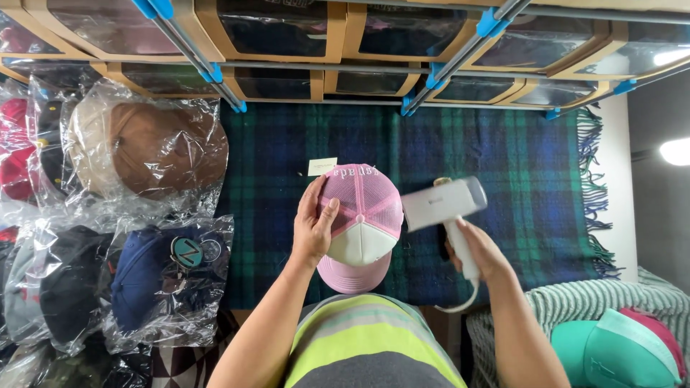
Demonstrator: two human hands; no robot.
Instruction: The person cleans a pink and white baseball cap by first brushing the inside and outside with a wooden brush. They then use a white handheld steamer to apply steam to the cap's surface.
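Open plaid blanket (pixel 517 165) right of the cap; bagged caps (pixel 151 215) crowd left

A dark blue-and-green plaid blanket (pixel 503 165) with a fringed right edge covered the middle of the frame. Across the top ran 2 rows of window-fronted cardboard boxes (pixel 277 29) on a grey metal rack (pixel 460 54) with blue clips. A white wall (pixel 617 187) stood at right, where a bright lamp (pixel 675 151) glared.
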